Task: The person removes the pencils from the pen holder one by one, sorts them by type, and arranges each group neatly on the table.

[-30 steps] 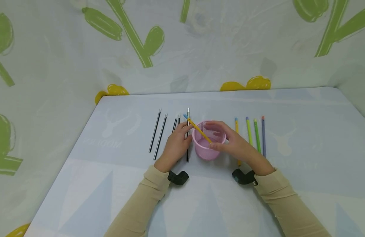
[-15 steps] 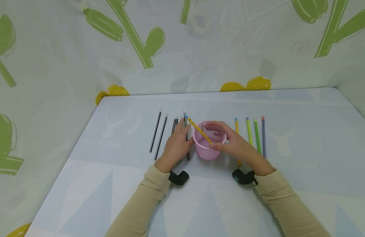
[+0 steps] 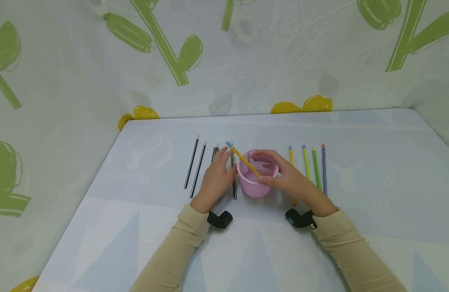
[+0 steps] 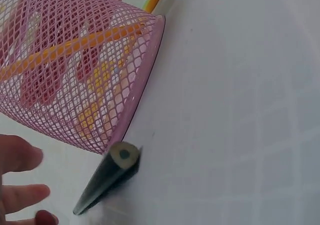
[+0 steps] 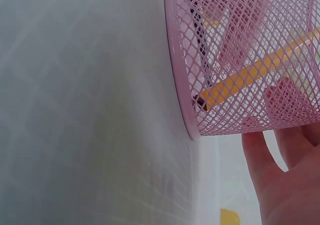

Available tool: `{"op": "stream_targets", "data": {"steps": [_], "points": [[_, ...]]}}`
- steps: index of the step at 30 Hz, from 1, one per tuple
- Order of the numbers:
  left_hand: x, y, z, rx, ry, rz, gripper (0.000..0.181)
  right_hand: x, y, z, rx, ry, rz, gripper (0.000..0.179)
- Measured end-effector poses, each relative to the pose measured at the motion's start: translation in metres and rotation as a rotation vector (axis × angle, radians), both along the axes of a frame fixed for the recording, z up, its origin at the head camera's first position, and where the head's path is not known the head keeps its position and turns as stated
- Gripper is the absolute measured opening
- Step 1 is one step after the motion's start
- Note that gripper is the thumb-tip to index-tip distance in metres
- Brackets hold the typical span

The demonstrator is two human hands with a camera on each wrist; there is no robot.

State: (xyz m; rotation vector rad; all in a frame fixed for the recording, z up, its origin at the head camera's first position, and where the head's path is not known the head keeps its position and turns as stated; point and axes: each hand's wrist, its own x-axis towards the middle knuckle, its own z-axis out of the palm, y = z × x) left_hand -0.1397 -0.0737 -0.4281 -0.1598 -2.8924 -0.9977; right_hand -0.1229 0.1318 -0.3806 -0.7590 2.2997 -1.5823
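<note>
A pink mesh pencil cup (image 3: 255, 190) stands upright mid-table. My right hand (image 3: 293, 178) holds it from the right, thumb in front and fingers round the back. A yellow pencil (image 3: 243, 159) with a blue end leans inside the cup toward the left. My left hand (image 3: 218, 176) is on the cup's left, fingers spread over a black pencil (image 3: 234, 191) lying beside the cup. In the left wrist view, that black pencil (image 4: 105, 177) lies close to the cup's base, and the visible fingertips (image 4: 30, 155) are apart from it.
Left of my left hand lie more black pencils (image 3: 198, 170), partly covered by the hand. To the right, a row holds an orange-yellow pencil (image 3: 291, 154), a lime pencil (image 3: 306, 162), a green pencil (image 3: 317, 168) and a purple-blue pencil (image 3: 324, 170). A patterned cloth covers the table (image 3: 261, 251).
The black pencil beside the cup first tilted with its far end leftward, then shifted right toward the cup. My left hand's fingers moved slightly. My right hand and the cup stayed put.
</note>
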Motion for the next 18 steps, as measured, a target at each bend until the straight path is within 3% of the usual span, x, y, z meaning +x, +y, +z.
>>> {"op": "stream_targets", "data": {"steps": [4, 7, 10, 15, 18], "points": [[0.0003, -0.0025, -0.0005, 0.173, 0.045, -0.001, 0.044, 0.0002, 0.0001, 0.0002, 0.014, -0.005, -0.007, 0.057], [0.0012, -0.0034, 0.001, 0.35, 0.029, -0.043, 0.044, 0.0004, 0.0003, 0.0002, 0.025, -0.009, -0.009, 0.057], [0.0016, -0.0022, 0.0029, 0.494, -0.032, -0.109, 0.042, 0.0002, 0.0007, -0.0004, 0.025, -0.012, -0.008, 0.057], [0.002, 0.0008, 0.0029, 0.547, -0.106, -0.188, 0.035, -0.0005, 0.0016, -0.0025, 0.004, -0.007, 0.003, 0.056], [0.0029, 0.0013, 0.0018, 0.548, -0.116, -0.201, 0.038, -0.0009, 0.0017, -0.0032, 0.0, 0.002, 0.011, 0.055]]}}
